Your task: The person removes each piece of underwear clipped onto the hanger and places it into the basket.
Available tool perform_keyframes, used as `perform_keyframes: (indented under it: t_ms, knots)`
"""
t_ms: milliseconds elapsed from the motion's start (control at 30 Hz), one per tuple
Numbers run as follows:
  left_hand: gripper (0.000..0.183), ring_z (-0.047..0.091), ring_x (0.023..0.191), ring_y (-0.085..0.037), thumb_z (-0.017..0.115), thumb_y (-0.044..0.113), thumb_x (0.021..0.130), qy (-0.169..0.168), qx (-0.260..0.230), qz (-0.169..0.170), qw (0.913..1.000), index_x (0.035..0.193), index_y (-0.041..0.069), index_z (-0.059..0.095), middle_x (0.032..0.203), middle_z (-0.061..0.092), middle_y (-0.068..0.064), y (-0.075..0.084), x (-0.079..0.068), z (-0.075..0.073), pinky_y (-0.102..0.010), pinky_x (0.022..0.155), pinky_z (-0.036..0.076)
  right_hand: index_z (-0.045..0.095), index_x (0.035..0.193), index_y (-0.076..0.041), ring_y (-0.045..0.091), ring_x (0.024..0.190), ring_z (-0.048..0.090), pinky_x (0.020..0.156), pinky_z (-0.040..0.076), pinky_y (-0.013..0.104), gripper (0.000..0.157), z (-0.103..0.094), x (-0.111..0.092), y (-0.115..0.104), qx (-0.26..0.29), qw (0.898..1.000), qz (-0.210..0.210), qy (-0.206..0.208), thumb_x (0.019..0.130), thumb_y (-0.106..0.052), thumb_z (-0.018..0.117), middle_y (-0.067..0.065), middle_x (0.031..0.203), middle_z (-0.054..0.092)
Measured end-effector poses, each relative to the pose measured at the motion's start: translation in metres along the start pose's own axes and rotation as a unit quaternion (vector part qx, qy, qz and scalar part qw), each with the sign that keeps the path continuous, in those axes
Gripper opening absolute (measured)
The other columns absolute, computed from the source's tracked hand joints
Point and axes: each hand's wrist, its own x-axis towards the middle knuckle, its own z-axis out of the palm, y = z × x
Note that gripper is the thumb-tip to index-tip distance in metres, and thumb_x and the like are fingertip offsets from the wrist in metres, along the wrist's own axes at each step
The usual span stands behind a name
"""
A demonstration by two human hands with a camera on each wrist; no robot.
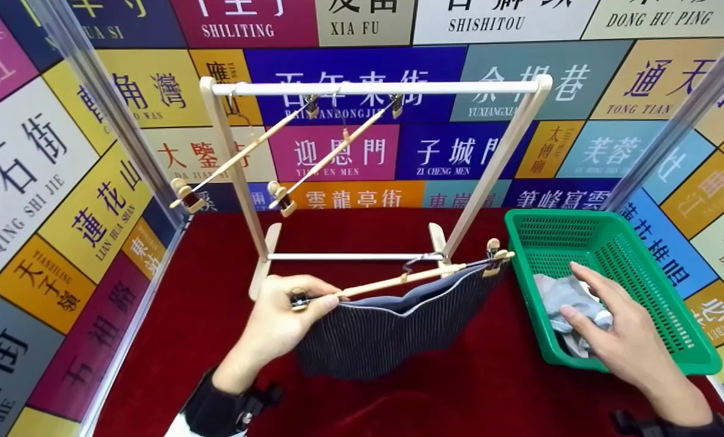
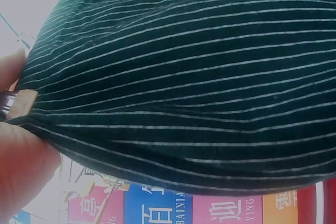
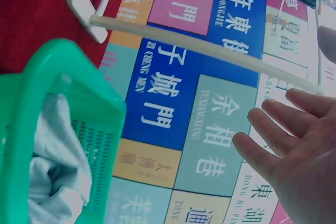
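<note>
My left hand (image 1: 286,315) pinches one end of a wooden clip hanger (image 1: 374,288) beside its clip. From this hanger hangs a dark pinstriped garment (image 1: 392,340), its waistband sagging between the two clips. The striped cloth (image 2: 184,77) fills the left wrist view, with a clip (image 2: 22,103) between thumb and finger at its edge. My right hand (image 1: 622,328) is over the green basket (image 1: 522,291), fingers apart and holding nothing. It overlaps crumpled light grey cloth (image 1: 571,297) in the head view; the right wrist view shows the hand (image 3: 299,145) away from that cloth (image 3: 58,166).
A wooden rack (image 1: 374,88) stands at the back, its feet on a red cloth surface (image 1: 216,340). Two more clip hangers, a left one (image 1: 246,152) and a right one (image 1: 343,142), hang from its bar. Walls with colourful name panels (image 1: 513,152) enclose the area.
</note>
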Motion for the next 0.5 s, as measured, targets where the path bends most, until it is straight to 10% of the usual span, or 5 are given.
perform_keyframes:
  t_ms: [500]
  knots:
    - [0.013,0.073,0.076,-0.012,0.079,-0.007,0.086,-0.036,-0.036,0.005,0.9987,0.091,0.005,0.082,0.086,0.079,0.0,-0.003,-0.002,0.003,-0.021,0.066,0.057,0.055,0.149,0.001,0.01,0.129,0.059,0.102,0.046,0.016,0.072,0.014,0.013,-0.038,0.09,0.991,-0.097,0.004,0.081,0.022,0.068,0.006,0.143,0.063]
